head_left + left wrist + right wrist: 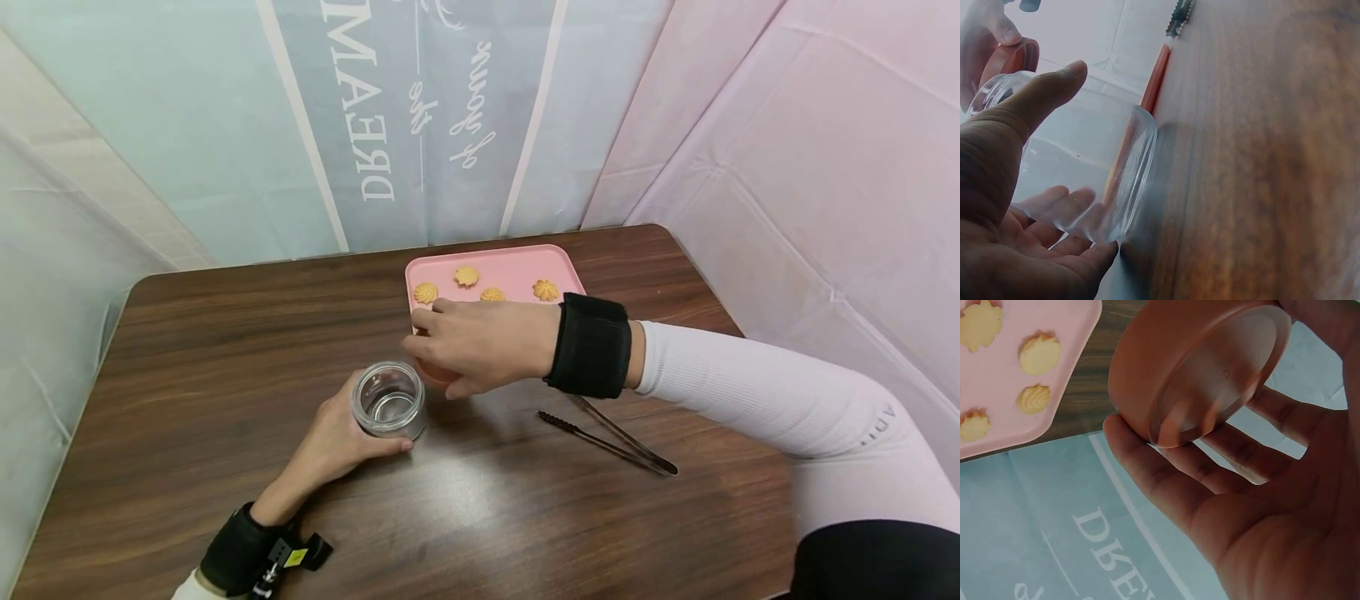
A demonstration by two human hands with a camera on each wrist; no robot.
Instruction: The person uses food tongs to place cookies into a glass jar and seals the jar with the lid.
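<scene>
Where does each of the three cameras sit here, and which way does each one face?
Head: worn high, looking forward and down at the table; shows both forearms, the left hand round the glass jar, the right hand before the pink tray.
Left wrist: low at the left hand, looking along the table past the jar; shows thumb and fingers.
Right wrist: under the right hand, looking at the orange lid it grips; shows palm and fingers.
Shared: the tray with cookies shows in head and right wrist.
</scene>
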